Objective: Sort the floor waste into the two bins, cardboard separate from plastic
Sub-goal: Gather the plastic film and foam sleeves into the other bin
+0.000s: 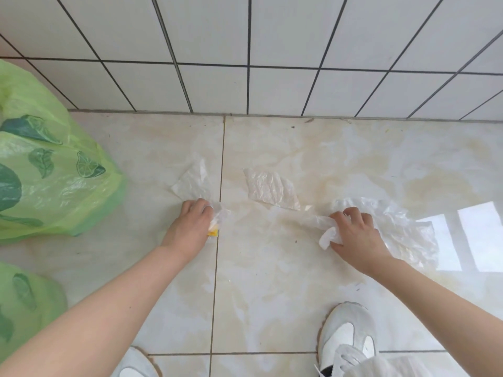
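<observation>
White sneaker [345, 333], near right. Left hand [190, 224] pinches clear plastic wrapper [194, 180] and a yellow scrap [213, 233]; right hand [353, 229] bunches crinkled plastic sheet [402, 229], likely gathering for binning. Third plastic piece [269, 189] lies loose between. Green bin liners [51, 172] far left.

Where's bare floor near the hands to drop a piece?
Bare tile lies between the forearms, from the left hand and right hand back to the shoes, and along the wall. Crowded: plastic sheets around both hands, green bags on the left.
</observation>
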A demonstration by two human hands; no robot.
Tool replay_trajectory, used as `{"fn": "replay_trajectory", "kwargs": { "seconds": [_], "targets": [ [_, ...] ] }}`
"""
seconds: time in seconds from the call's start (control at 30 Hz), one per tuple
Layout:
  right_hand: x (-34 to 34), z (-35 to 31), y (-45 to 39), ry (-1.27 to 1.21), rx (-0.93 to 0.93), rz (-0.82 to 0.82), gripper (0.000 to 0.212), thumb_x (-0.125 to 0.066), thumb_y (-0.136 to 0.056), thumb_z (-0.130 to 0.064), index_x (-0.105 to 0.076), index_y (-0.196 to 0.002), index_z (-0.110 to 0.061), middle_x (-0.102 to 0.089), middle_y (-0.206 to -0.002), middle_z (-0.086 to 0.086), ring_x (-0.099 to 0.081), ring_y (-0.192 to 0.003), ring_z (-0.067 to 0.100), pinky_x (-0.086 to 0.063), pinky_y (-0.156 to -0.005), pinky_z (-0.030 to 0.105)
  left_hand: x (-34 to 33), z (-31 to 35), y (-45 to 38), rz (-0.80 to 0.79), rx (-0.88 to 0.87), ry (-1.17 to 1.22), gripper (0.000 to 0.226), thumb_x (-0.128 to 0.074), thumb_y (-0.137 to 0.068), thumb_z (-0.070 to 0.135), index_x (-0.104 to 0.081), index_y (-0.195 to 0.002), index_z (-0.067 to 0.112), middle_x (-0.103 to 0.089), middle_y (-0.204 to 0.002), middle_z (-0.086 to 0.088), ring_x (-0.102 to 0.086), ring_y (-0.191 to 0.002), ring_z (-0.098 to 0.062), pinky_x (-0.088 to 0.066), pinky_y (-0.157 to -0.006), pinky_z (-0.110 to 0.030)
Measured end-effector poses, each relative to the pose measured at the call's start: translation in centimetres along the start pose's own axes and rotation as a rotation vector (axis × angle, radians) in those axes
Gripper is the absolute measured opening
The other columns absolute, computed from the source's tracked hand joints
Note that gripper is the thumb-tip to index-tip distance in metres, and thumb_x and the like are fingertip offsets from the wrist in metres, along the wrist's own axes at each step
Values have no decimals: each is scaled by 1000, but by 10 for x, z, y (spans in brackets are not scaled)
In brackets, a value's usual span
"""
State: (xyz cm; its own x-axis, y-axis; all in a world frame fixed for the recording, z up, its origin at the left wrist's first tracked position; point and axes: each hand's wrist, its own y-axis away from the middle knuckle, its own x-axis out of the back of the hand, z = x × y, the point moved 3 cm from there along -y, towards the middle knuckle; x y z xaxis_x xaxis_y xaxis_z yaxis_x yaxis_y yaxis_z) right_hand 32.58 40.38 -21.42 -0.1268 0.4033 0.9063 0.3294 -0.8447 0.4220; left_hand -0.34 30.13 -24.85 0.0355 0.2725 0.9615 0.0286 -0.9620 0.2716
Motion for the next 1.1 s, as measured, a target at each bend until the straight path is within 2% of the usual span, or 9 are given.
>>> {"fn": "replay_trajectory", "kwargs": {
  "seconds": [0.13, 0.23, 0.33, 0.47, 0.53, 0.7, 0.83, 1.0, 1.1],
  "targets": [
    [-9, -8, -1, 15, 64, -7, 56, -76, -70, -28, -52, -118, -14, -49, -114, 12, -46, -99, 37, -52, -68, 44, 9, 10, 10, 91, -70, -99, 43, -83, -38, 1, -56, -70, 11, -50, -70, -7, -45, -70, -28, -30, -68, -35],
    [-19, -14, 0, 24, 128, 52, 46, -76, -64, -11, -57, -105, -14, -54, -98, 10, -49, -83, 35, -46, -56, 39, 7, 10, 15, 95, 4, 30, 55, -87, -33, 3, -54, -76, 12, -51, -71, -6, -47, -67, -28, -41, -65, -33],
    [-22, -17, -1, -18, 157, 84, 35, -60, -69, 2, -56, -101, -11, -53, -95, 9, -46, -80, 32, -40, -57, 37, 6, 14, 20, 30, 65, 192, 68, -88, -45, 4, -44, -95, 11, -55, -79, -9, -50, -72, -30, -45, -64, -35],
    [-19, -20, -4, -182, 172, 63, 31, -51, -69, 6, -51, -96, -10, -46, -85, 3, -49, -80, 33, -40, -66, 36, 6, 16, 26, -48, 189, 359, 92, -72, -76, 8, -11, -144, 19, -52, -104, -8, -48, -99, -29, -44, -84, -35],
    [-11, -22, -4, -307, 134, 63, 31, -53, -69, 7, -47, -92, -13, -48, -85, 3, -50, -79, 30, -38, -61, 34, 6, 16, 27, -94, 222, 398, 87, -67, -82, 9, -13, -149, 14, -50, -114, -9, -46, -108, -29, -41, -90, -36],
    [16, -38, -3, -509, 106, 115, 41, -59, -69, 9, -39, -88, -22, -51, -81, -3, -47, -69, 9, -33, -52, 17, 10, 8, 29, -18, 233, 449, 37, -61, -78, -4, -55, -113, 6, -44, -109, -10, -51, -99, -28, -44, -81, -33],
    [39, -57, -2, -582, 136, 173, 40, -51, -72, 11, -42, -96, -19, -48, -76, -10, -48, -67, 4, -35, -51, 16, 12, 6, 27, 27, 221, 495, 26, -62, -76, -6, -58, -100, 4, -39, -111, -9, -53, -89, -27, -47, -78, -34],
    [65, -78, -15, -576, 207, 231, 41, -52, -74, 7, -50, -111, -10, -53, -88, -3, -48, -73, 20, -34, -55, 19, 22, 6, 18, 80, 206, 556, 31, -66, -77, 1, -57, -107, 3, -42, -135, -11, -53, -114, -31, -43, -91, -31],
    [72, -86, -37, -498, 226, 214, 41, -58, -76, 0, -51, -115, -10, -53, -94, -1, -47, -81, 20, -34, -65, 26, 35, 13, 6, 77, 138, 567, 27, -66, -76, 2, -56, -101, 4, -53, -112, -11, -52, -106, -32, -41, -85, -32]
  ]
}}
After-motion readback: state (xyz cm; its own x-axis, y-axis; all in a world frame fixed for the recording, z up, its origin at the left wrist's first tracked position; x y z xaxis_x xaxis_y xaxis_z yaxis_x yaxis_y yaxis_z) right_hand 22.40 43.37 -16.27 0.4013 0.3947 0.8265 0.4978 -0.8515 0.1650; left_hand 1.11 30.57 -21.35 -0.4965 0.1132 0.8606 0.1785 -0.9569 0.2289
